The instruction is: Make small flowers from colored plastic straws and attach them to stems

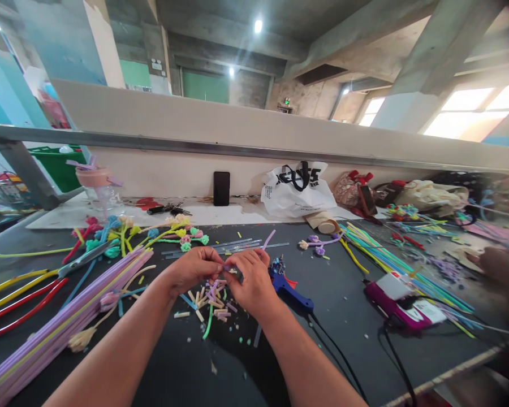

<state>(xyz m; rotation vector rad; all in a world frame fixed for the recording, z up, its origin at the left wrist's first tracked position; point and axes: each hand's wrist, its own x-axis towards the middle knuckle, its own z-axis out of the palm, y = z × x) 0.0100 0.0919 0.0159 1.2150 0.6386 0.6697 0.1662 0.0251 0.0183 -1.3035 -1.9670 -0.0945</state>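
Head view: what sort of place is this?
Probably a craft workshop in a bare concrete building: bundled pipe cleaners, a blue glue gun and finished little flowers lie on the dark worktable.

Concrete beams (428, 51) overhead — bright windows (479, 107) at right.

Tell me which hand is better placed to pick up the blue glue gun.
Right. The right hand is beside the blue plastic glue gun; the left hand sits farther away, across the small purple piece both pinch.
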